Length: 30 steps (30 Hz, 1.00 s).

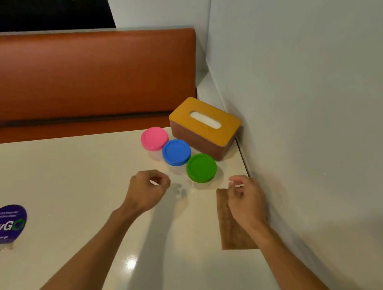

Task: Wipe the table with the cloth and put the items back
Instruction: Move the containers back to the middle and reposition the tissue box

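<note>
Two hands hovered over the glossy cream desk (75, 175), fingers (165, 182) loosely curled, gripping nothing: left hand (147, 193) near the clear green-lidded jar (201, 168), right hand (246, 200) hiding part of the flat brown folded cloth (225, 221) lying at the wall-side edge.

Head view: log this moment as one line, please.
left hand: curled loosely, empty | right hand: curled loosely, above cloth | cloth: flat on table by wall | three jars: row beside tissue box

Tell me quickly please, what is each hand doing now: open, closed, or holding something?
Left hand: open, fingers loosely curled, holding nothing.
Right hand: open, fingers loosely curled over the brown cloth, not gripping it.
</note>
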Each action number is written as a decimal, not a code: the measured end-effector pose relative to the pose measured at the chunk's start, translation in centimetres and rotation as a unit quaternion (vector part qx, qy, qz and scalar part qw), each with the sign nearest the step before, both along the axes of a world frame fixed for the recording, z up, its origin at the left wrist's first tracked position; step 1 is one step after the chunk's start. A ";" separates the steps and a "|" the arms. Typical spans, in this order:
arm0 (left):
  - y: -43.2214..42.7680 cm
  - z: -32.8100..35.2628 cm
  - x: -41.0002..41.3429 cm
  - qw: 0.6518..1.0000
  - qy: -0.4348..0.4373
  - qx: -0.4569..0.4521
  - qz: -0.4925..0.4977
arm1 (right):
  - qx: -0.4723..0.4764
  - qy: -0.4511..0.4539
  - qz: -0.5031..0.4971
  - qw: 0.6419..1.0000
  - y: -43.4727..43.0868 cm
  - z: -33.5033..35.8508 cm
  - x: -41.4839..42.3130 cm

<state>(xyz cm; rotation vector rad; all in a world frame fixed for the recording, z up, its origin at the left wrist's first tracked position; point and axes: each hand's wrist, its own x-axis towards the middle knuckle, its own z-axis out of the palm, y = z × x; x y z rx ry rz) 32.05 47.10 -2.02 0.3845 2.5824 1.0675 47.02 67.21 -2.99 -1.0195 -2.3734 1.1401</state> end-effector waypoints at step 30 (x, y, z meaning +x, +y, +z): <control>-1.6 1.7 -12.1 0.987 -0.076 0.094 0.110 | -0.200 0.058 -0.046 0.977 -3.6 -0.8 -10.5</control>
